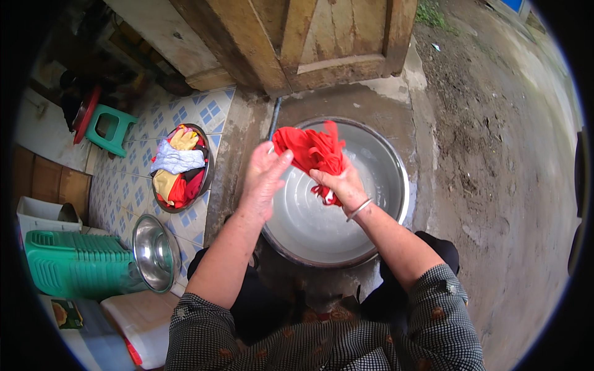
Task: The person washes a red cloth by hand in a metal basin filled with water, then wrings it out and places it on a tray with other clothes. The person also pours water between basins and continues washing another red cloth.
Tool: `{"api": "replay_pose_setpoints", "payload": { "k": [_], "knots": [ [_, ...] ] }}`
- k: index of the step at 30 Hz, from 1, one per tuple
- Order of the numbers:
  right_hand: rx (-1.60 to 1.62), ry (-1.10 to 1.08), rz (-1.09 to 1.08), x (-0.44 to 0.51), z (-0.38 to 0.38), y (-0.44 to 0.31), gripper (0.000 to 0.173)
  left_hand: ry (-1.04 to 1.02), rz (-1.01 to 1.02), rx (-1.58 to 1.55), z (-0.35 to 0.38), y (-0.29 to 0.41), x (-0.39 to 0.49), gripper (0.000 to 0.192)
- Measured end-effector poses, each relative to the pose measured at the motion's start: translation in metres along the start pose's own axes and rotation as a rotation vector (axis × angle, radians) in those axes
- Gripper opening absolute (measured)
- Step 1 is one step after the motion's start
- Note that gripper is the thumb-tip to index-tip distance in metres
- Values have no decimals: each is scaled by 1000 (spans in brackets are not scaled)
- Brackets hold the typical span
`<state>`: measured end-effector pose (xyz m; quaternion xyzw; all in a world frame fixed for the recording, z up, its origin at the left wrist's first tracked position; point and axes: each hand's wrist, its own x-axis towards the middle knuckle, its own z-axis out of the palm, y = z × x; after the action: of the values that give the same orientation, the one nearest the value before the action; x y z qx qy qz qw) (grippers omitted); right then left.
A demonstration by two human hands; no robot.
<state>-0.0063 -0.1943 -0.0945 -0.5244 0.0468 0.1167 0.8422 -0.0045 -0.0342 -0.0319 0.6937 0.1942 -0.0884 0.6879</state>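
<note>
A bunched wet red cloth is held over a large metal basin on the ground. My right hand grips its lower right side, thumb across the front; a bracelet circles that wrist. At its left end is my left hand, thumb in front and fingers partly hidden behind the fabric, in a looser hold. Beneath the bundle hangs a small red and white patterned part. Cloudy water stands in the basin.
On the tiled floor at left sits a tub of clothes with a pair of gloves. Nearer are a steel bowl and stacked green plastic stools. A wooden door rises beyond the basin; muddy ground lies right.
</note>
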Motion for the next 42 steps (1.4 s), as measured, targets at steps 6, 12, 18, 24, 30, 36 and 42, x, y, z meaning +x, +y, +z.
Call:
{"api": "replay_pose_setpoints", "payload": {
  "k": [6,12,18,24,30,36,42],
  "knots": [
    [190,-323,144,-11,3,7,55,-126,43,-198,4,-7,4,64],
    [534,-291,384,-17,-3,-9,64,-150,209,-526,-19,3,8,37],
    [785,-332,326,-8,-5,-8,58,-189,361,-769,-45,31,2,35],
    [676,-373,379,-12,-6,1,50,-188,613,-804,-81,55,3,27],
    [622,-310,389,-14,2,19,50,-537,609,-785,-76,69,-35,27],
    [776,20,347,-1,27,31,49,-974,1156,564,41,1,-97,28],
    [822,84,235,6,35,27,48,-374,1598,984,59,-33,-86,33]
  ]
}}
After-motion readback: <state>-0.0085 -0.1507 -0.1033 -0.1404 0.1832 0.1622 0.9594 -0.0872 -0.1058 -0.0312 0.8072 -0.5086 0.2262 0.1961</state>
